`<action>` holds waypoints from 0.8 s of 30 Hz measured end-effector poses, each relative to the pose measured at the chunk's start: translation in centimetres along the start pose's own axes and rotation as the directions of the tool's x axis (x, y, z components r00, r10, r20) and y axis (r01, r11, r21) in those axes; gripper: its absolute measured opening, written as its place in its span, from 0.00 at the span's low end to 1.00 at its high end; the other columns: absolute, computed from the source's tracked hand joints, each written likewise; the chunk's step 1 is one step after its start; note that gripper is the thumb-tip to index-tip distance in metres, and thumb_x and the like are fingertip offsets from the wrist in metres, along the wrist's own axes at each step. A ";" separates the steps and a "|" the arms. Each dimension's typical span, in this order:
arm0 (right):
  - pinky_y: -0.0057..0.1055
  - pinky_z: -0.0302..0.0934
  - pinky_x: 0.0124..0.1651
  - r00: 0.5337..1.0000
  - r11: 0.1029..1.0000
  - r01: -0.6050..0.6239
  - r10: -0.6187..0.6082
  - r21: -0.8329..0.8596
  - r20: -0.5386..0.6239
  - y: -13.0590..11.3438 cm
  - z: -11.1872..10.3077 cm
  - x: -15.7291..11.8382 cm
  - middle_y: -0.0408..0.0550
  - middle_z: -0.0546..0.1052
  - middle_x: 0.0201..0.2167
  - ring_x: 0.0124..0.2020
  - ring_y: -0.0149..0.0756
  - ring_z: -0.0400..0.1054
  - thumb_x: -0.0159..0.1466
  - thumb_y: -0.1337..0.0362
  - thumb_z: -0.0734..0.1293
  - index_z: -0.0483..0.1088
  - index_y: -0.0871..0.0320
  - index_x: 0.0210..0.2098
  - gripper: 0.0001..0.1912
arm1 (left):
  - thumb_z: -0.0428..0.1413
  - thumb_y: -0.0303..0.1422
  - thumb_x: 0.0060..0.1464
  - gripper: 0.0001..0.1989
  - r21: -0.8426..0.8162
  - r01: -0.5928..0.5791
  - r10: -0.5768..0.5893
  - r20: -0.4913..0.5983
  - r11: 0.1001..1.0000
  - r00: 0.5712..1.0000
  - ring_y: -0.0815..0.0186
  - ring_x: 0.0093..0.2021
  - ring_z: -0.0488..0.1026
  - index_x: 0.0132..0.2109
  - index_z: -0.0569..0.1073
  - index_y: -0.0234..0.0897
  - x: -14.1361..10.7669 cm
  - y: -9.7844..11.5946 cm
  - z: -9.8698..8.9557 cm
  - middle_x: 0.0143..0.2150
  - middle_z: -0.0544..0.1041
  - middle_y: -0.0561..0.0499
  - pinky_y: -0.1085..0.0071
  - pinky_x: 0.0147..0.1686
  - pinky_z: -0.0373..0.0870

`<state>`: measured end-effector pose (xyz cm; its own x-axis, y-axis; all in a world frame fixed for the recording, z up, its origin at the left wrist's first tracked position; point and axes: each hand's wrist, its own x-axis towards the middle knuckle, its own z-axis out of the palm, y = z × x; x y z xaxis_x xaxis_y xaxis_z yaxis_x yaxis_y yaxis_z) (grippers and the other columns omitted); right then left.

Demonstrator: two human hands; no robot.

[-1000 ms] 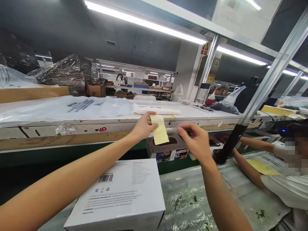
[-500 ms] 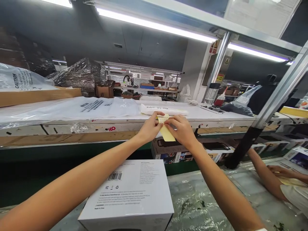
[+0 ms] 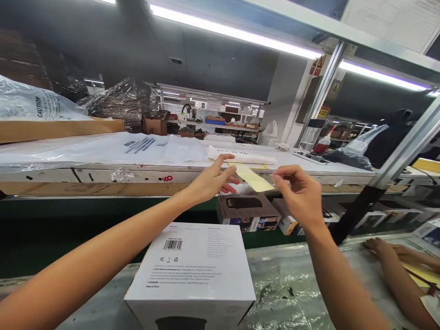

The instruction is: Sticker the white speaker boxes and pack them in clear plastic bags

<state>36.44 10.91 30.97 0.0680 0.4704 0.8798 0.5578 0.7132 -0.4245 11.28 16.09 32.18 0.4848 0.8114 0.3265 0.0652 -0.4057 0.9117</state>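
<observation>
A pale yellow slip of paper [image 3: 256, 178] slants at the front edge of the shelf, between my hands. My left hand [image 3: 212, 182] is at its left end with fingers spread and thumb and forefinger apart. At the slip's lower right corner is my right hand [image 3: 302, 192], thumb and forefinger pinched; whether they grip that corner or something small is unclear. Below my hands stands a white printed box [image 3: 195, 266], with a barcode and small text on its top face.
A grey-brown product box [image 3: 247, 208] stands under the shelf [image 3: 192, 175], with more boxes to its right. A white wrapped bundle [image 3: 240, 155] and plastic bags [image 3: 154, 146] lie on the shelf. A metal post [image 3: 395, 156] and a co-worker's hands [image 3: 388, 252] are at right.
My right hand has moved right, away from my left. My left fingers have spread from their pinch. The yellow slip has swung from hanging steeply to slanting right. The co-worker's arm has shifted.
</observation>
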 end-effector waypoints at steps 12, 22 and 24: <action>0.32 0.67 0.32 0.725 0.971 -0.161 -0.005 0.176 0.689 -10.7 1.4 -4.2 0.44 0.79 0.33 0.32 0.36 0.73 0.72 0.60 0.70 0.77 0.49 0.36 0.06 | 0.81 0.47 0.20 0.60 0.287 0.193 -0.185 -0.054 0.938 0.981 0.31 0.78 0.52 0.67 0.75 0.54 -19.8 -2.0 -7.8 0.78 0.60 0.48 0.39 0.73 0.55; 0.31 0.63 0.34 0.477 0.998 -0.054 0.007 0.021 0.879 -12.4 8.3 -5.7 0.42 0.78 0.35 0.33 0.34 0.71 0.68 0.68 0.70 0.74 0.53 0.35 0.05 | 0.75 0.52 0.42 0.57 0.333 -0.047 0.085 -0.099 0.942 0.991 0.39 0.78 0.51 0.74 0.59 0.53 -23.1 -8.3 -3.3 0.75 0.53 0.42 0.46 0.75 0.55; 0.31 0.61 0.34 0.435 0.997 -0.075 0.059 -0.029 0.898 -12.8 8.3 -5.1 0.42 0.79 0.35 0.33 0.34 0.70 0.68 0.67 0.69 0.74 0.54 0.35 0.04 | 0.75 0.52 0.42 0.56 0.325 -0.047 0.083 -0.099 0.944 0.992 0.38 0.78 0.50 0.74 0.59 0.54 -23.3 -8.3 -3.1 0.75 0.52 0.42 0.45 0.74 0.55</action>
<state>22.07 3.66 30.15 -0.6805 0.7137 0.1659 0.5751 0.6606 -0.4827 -3.31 1.86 17.74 0.3996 0.8126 0.4243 0.3226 -0.5579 0.7646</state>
